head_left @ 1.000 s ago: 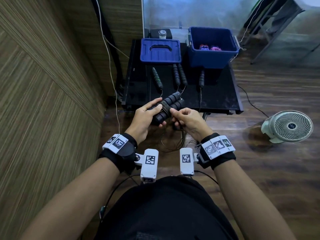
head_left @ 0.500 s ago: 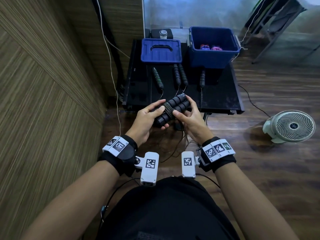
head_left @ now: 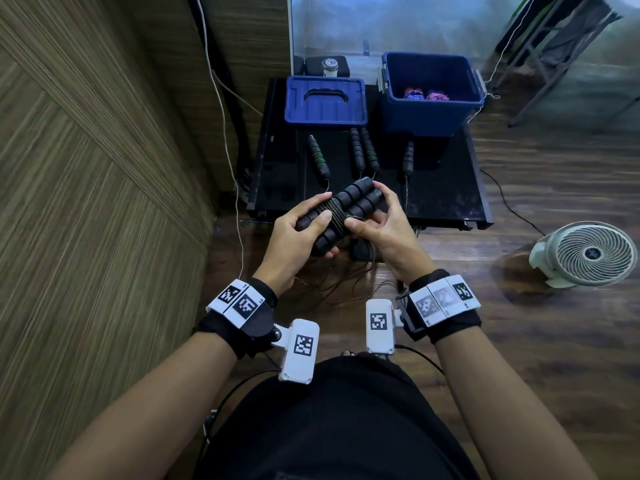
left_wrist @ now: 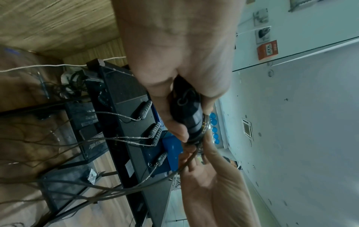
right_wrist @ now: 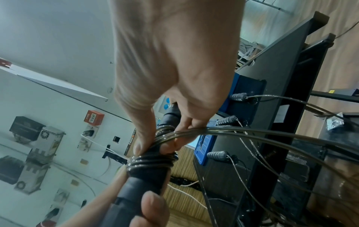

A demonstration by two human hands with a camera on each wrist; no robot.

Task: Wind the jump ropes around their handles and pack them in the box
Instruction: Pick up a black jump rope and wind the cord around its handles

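Two black ribbed handles point(head_left: 341, 211) lie side by side in my hands above the table's front edge, with dark rope wound around their middle point(head_left: 335, 216). My left hand point(head_left: 304, 230) grips the handles' near end, thumb on top. My right hand point(head_left: 374, 220) holds the far end and pinches the rope point(right_wrist: 194, 132) against the handles. The loose rope hangs down toward the floor. The open blue box point(head_left: 431, 91) stands at the table's back right with two wound ropes point(head_left: 426, 95) inside. The left wrist view shows the handle end point(left_wrist: 188, 107) in my palm.
The blue lid point(head_left: 325, 103) lies left of the box on the black table point(head_left: 446, 195). Several more handles point(head_left: 363, 152) lie on the table, their ropes hanging over its front edge. A white fan point(head_left: 588, 252) stands on the wooden floor at right. A wood-panelled wall runs along the left.
Both hands have lifted the handles slightly toward the table. My right hand has come over the far end and brought the rope around the bundle.
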